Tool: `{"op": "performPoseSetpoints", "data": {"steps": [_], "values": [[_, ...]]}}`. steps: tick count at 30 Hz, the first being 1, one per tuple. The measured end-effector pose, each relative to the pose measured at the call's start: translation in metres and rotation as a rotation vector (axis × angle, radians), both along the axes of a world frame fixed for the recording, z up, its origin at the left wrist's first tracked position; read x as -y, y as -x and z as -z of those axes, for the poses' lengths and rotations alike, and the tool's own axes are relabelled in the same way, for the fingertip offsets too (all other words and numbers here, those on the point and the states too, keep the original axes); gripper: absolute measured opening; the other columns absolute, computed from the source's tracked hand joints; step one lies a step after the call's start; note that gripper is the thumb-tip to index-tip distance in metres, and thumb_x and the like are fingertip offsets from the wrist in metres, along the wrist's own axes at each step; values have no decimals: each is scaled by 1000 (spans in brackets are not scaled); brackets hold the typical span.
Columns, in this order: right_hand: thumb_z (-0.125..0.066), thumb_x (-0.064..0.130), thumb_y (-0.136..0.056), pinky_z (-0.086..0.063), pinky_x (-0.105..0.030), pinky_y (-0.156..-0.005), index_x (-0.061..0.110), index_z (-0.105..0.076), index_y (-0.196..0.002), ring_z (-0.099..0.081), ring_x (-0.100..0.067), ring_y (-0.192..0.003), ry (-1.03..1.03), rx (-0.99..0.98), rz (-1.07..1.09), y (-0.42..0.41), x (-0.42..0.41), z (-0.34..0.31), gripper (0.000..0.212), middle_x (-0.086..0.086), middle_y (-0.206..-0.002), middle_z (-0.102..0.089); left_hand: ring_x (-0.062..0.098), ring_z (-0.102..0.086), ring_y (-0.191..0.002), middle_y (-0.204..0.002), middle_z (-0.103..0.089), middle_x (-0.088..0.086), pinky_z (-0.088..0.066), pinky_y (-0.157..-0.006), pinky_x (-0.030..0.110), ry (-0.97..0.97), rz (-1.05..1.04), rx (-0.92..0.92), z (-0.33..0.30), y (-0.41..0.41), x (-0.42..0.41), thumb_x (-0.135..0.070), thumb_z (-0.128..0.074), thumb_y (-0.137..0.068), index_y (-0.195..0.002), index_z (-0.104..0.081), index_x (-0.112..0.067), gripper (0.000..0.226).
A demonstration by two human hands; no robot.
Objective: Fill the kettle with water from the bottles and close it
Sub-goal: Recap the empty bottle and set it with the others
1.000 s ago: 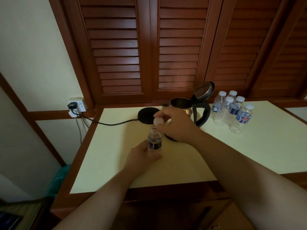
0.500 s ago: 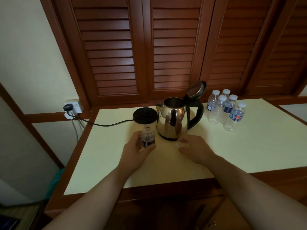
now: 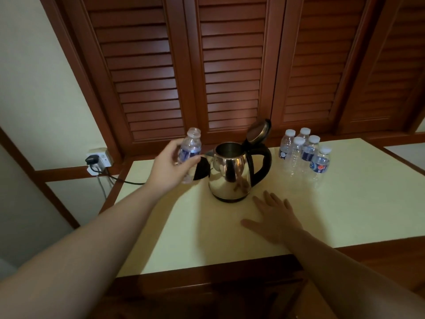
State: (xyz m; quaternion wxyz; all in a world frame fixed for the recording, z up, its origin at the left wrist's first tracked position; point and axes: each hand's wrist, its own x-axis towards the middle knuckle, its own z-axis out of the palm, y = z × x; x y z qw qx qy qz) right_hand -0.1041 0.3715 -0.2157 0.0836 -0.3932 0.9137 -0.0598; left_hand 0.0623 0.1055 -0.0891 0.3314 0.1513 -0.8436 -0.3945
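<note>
A steel kettle (image 3: pixel 230 171) with a black handle stands on the pale tabletop (image 3: pixel 345 203), its lid (image 3: pixel 258 131) tipped open at the back. My left hand (image 3: pixel 171 168) grips an uncapped water bottle (image 3: pixel 190 149) with a blue label, held upright in the air just left of the kettle's spout. My right hand (image 3: pixel 273 215) lies flat on the table in front of the kettle, fingers spread. The bottle's cap is not visible. Several capped bottles (image 3: pixel 303 155) stand in a cluster to the right of the kettle.
The black kettle base (image 3: pixel 202 171) sits left of the kettle, half hidden behind my left hand; its cord (image 3: pixel 124 180) runs to a wall socket (image 3: pixel 99 160). Wooden louvred doors (image 3: pixel 230 65) rise behind the table. The table's wooden front edge (image 3: pixel 207 279) is near me.
My left hand has lifted the open bottle off the table up to the kettle's left side. My right hand moved the cap away, went down to the table and now lies flat.
</note>
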Motion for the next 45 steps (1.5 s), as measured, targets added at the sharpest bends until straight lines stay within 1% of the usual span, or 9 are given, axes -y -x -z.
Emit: {"op": "performPoseSetpoints", "data": {"steps": [3,7,11,15,21,27,32,38,45], "values": [[-19,99,-74,1,-53,-128,36,-9,-164,5,-23,-159,26,7,-1,0,-2,0,110,-3,-173,4,0,-65,-109,-121,-70,-16,-50,-92,22,112,-31,75,-22,18,14,-43,-82,-85,-130,-62,-32,51],[-22,97,-76,2,-52,-128,36,-11,-164,4,-22,-159,46,13,7,1,-2,2,108,-2,-173,2,11,-66,-100,-113,-70,-12,-56,-85,34,275,-37,273,-37,38,23,-43,-84,-83,-130,-62,-36,52],[-22,98,-75,1,-52,-127,36,-13,-163,2,-22,-159,69,11,10,4,-2,5,108,-1,-173,0,23,-59,-112,-118,-62,-1,-49,-99,44,485,-28,446,-38,51,33,-49,-82,-82,-139,-56,-40,64],[-22,98,-76,0,-52,-127,37,-14,-163,1,-23,-159,81,9,8,6,-2,7,107,-2,-173,-2,28,-56,-113,-109,-53,0,-48,-100,48,554,-31,513,-44,53,33,-47,-82,-83,-144,-53,-38,68],[-23,96,-77,-2,-52,-127,36,-17,-163,-2,-24,-159,95,-6,1,6,-2,7,105,-3,-173,-4,29,-54,-116,-107,-42,-4,-38,-97,46,805,-98,651,-60,50,31,-59,-69,-89,-151,-44,-42,69],[-25,95,-78,-3,-53,-127,36,-19,-162,-3,-24,-158,105,-4,2,5,-3,6,104,-3,-173,-6,27,-52,-118,-108,-44,-2,-38,-99,47,885,-86,692,-73,50,32,-60,-68,-90,-152,-42,-45,69],[-26,95,-79,-2,-52,-127,36,-20,-162,-3,-23,-158,118,1,3,4,-4,6,102,-2,-173,-6,28,-51,-120,-110,-47,-1,-39,-98,46,908,-87,688,-81,51,32,-59,-69,-89,-150,-43,-46,68],[-26,94,-80,-2,-52,-127,36,-19,-162,-3,-23,-158,112,5,1,4,-4,4,101,-2,-173,-6,28,-50,-124,-122,-52,2,-39,-99,47,931,-100,689,-87,50,32,-60,-67,-90,-151,-42,-46,67],[-26,94,-80,-2,-52,-127,37,-19,-162,-3,-24,-158,117,7,0,5,-4,5,101,-3,-173,-6,29,-48,-124,-121,-51,3,-39,-100,49,942,-98,683,-95,50,30,-58,-68,-90,-152,-42,-45,68]]}}
